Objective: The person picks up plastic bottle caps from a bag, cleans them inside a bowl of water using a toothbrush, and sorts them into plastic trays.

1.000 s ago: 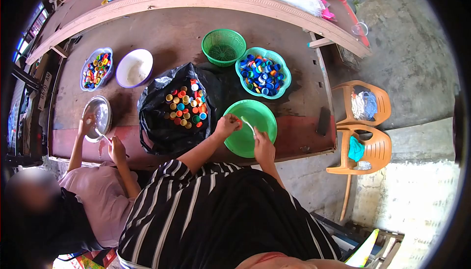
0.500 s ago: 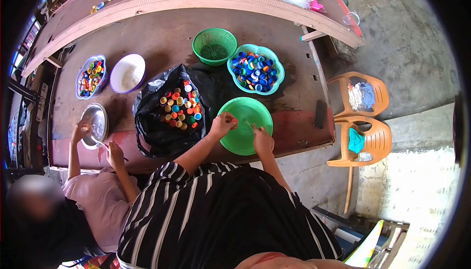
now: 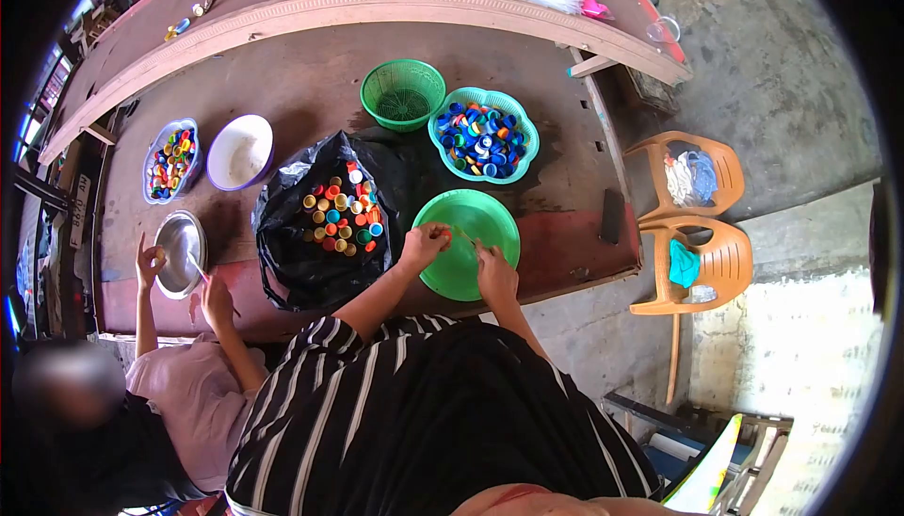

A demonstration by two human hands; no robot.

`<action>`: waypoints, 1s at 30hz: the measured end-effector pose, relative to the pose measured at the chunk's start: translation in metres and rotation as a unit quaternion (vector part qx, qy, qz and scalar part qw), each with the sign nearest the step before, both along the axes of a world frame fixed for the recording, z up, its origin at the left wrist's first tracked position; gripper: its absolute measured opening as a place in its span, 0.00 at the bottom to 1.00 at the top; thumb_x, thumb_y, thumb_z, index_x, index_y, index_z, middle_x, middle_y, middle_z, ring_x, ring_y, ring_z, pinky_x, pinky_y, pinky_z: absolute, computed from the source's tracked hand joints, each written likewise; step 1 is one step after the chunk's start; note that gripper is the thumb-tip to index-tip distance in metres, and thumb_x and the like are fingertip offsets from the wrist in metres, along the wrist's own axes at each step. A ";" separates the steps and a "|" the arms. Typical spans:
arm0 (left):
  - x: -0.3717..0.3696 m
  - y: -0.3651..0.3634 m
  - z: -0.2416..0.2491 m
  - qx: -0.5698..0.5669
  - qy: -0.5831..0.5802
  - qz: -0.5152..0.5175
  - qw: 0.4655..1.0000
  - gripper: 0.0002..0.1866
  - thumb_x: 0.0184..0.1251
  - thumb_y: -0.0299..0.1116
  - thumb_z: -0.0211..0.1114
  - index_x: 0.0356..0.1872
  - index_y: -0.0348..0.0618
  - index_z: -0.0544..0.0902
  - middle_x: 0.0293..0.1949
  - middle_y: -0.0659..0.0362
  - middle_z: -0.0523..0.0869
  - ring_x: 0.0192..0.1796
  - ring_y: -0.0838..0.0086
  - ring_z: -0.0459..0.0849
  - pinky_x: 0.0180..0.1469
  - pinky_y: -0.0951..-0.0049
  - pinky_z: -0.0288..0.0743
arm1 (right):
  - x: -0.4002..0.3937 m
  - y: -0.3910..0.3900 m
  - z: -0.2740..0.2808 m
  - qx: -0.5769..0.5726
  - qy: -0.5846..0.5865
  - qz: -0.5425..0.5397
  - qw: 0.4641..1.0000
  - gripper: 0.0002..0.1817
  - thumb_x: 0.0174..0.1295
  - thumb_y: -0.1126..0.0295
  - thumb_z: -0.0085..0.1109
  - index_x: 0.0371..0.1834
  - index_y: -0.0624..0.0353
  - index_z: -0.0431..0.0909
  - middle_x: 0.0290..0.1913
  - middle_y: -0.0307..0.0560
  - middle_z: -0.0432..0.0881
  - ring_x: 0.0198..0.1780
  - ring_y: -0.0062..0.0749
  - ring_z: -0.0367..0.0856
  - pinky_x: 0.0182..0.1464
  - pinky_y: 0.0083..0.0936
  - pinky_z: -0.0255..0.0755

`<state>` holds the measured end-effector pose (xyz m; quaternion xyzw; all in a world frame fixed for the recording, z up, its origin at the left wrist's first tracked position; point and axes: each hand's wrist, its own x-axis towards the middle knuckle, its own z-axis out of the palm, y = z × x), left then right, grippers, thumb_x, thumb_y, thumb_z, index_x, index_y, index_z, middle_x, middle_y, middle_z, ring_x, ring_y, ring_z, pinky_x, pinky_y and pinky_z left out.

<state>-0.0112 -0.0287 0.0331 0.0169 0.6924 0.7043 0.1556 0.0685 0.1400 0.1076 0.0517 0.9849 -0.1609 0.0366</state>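
My left hand (image 3: 428,245) is closed on a small red bottle cap (image 3: 446,234) over the left side of a round green basin (image 3: 467,203). Over the basin's right side, my right hand (image 3: 496,273) grips a thin, pointed tool (image 3: 465,235), its tip turned toward the cap. Its exact kind is too small to make out. Left of the basin lies an open black plastic bag (image 3: 292,271) with many bottle caps (image 3: 331,203) in it, red, gold, orange and white. Behind the basin stands a light-blue scalloped basket (image 3: 527,130) filled with mostly blue caps.
A green basket (image 3: 403,68) and a purple-white bowl (image 3: 242,144) stand farther back. On the left, a co-worker's hands (image 3: 216,301) hold a small item and a thin tool near a metal bowl (image 3: 176,285). Orange chairs (image 3: 725,271) flank the table's right edge.
The tip of my tool has come closer to the cap, and my right hand has shifted slightly left. The co-worker's tool has moved over the metal bowl. The whole view has shifted slightly.
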 end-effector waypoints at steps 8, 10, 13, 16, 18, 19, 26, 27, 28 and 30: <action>0.005 -0.002 0.016 -0.010 -0.036 0.044 0.998 0.12 0.60 0.24 0.64 0.42 0.28 0.78 0.31 0.54 0.87 0.31 0.74 0.87 0.33 0.77 0.82 | 0.006 -0.002 0.022 -0.110 0.067 0.033 0.991 0.18 0.64 0.69 0.53 0.57 0.45 0.79 0.44 0.47 0.79 0.41 0.45 0.82 0.40 0.40 0.77; 0.004 -0.003 0.015 -0.030 -0.029 0.030 0.999 0.13 0.58 0.24 0.64 0.43 0.28 0.78 0.31 0.54 0.87 0.32 0.74 0.88 0.34 0.76 0.82 | 0.011 -0.005 0.020 -0.108 0.056 0.041 0.992 0.18 0.64 0.70 0.54 0.57 0.45 0.79 0.44 0.47 0.79 0.41 0.46 0.82 0.40 0.40 0.77; 0.004 -0.005 0.010 -0.065 -0.002 0.002 0.998 0.15 0.56 0.23 0.65 0.46 0.28 0.79 0.33 0.52 0.88 0.33 0.74 0.88 0.36 0.75 0.82 | 0.006 0.001 0.011 -0.057 0.031 0.016 0.998 0.18 0.65 0.69 0.52 0.57 0.43 0.79 0.43 0.46 0.79 0.40 0.46 0.82 0.39 0.41 0.76; 0.004 -0.005 0.006 -0.111 0.036 0.005 0.993 0.16 0.55 0.25 0.66 0.46 0.29 0.81 0.34 0.51 0.88 0.34 0.74 0.88 0.37 0.75 0.81 | -0.007 0.014 -0.016 0.004 0.046 0.039 0.998 0.17 0.66 0.68 0.51 0.57 0.43 0.78 0.42 0.46 0.79 0.40 0.47 0.82 0.38 0.42 0.76; 0.003 -0.005 -0.002 -0.130 0.076 0.016 0.989 0.16 0.54 0.25 0.66 0.45 0.30 0.82 0.34 0.51 0.88 0.34 0.74 0.88 0.38 0.75 0.81 | -0.007 0.014 -0.019 0.005 0.037 0.044 0.998 0.17 0.66 0.68 0.51 0.58 0.44 0.78 0.42 0.46 0.79 0.40 0.47 0.82 0.39 0.42 0.76; 0.001 -0.005 -0.006 -0.128 0.060 0.016 0.990 0.16 0.54 0.26 0.67 0.45 0.30 0.82 0.34 0.52 0.88 0.34 0.74 0.88 0.38 0.75 0.81 | -0.006 0.011 -0.013 -0.010 0.019 0.031 0.999 0.17 0.66 0.68 0.52 0.58 0.44 0.78 0.42 0.46 0.79 0.40 0.47 0.82 0.39 0.42 0.76; 0.001 -0.009 -0.005 -0.044 0.018 0.039 0.998 0.13 0.56 0.27 0.68 0.41 0.31 0.80 0.32 0.53 0.88 0.36 0.74 0.88 0.40 0.75 0.81 | 0.011 -0.002 0.006 -0.124 0.061 0.048 0.989 0.18 0.65 0.68 0.52 0.59 0.45 0.78 0.43 0.46 0.79 0.41 0.47 0.82 0.40 0.42 0.76; 0.002 -0.008 0.000 -0.017 0.004 0.035 0.999 0.12 0.56 0.27 0.68 0.40 0.31 0.80 0.32 0.53 0.88 0.36 0.74 0.88 0.39 0.75 0.80 | 0.010 0.000 0.004 -0.092 0.050 0.036 0.994 0.18 0.65 0.69 0.52 0.59 0.45 0.78 0.44 0.46 0.79 0.42 0.47 0.82 0.40 0.42 0.76; 0.001 -0.007 0.005 -0.044 0.038 0.031 0.998 0.12 0.57 0.26 0.67 0.40 0.31 0.79 0.33 0.53 0.88 0.36 0.74 0.88 0.39 0.75 0.81 | 0.005 0.003 0.002 -0.059 0.041 0.024 0.997 0.19 0.65 0.69 0.52 0.59 0.45 0.78 0.44 0.46 0.79 0.42 0.47 0.82 0.40 0.42 0.76; 0.003 -0.006 0.015 -0.099 0.103 0.024 0.989 0.12 0.58 0.24 0.67 0.41 0.29 0.78 0.34 0.53 0.88 0.36 0.76 0.87 0.38 0.76 0.81 | -0.002 0.010 -0.009 -0.007 0.016 0.021 1.000 0.19 0.65 0.69 0.51 0.59 0.45 0.77 0.46 0.46 0.80 0.42 0.48 0.82 0.41 0.42 0.76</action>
